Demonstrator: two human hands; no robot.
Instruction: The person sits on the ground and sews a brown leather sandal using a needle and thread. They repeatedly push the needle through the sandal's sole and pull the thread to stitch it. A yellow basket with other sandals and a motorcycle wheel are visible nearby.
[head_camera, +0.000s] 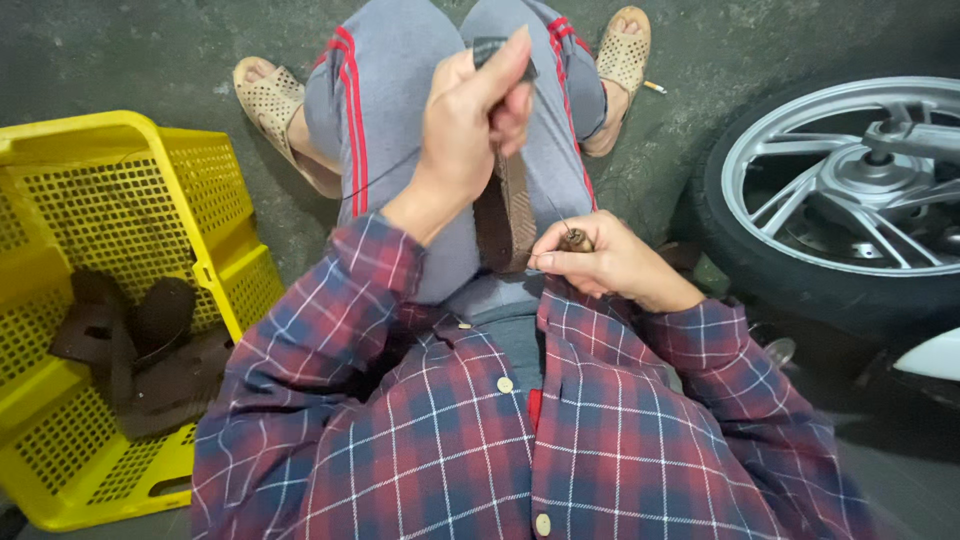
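Two hands at work over the lap. Left hand (468, 120) raised, fingers curled closed, thumb and forefinger pinching top end of brown strap (505, 215); strap hangs straight down between the knees toward the right hand. Right hand (600, 262) lower, near the waist, fingers closed in a pinch on a small brown tool handle (576, 239) held just beside the strap's lower end; tip of tool too small to tell. Thin dark thread (385, 172) runs from the left hand out across the left thigh; another fine line runs from the strap top down to the right hand. Person sits, grey trousers with red side stripes, plaid red-blue shirt, beige perforated sandals (268, 100) on concrete floor (120, 50). Yellow plastic basket (110, 150) to the left, holding several dark brown strap pieces (140, 350). Motorbike wheel (850, 190) with silver alloy spokes to the right, close to the right elbow. Cigarette butt (654, 87) on floor by right sandal.
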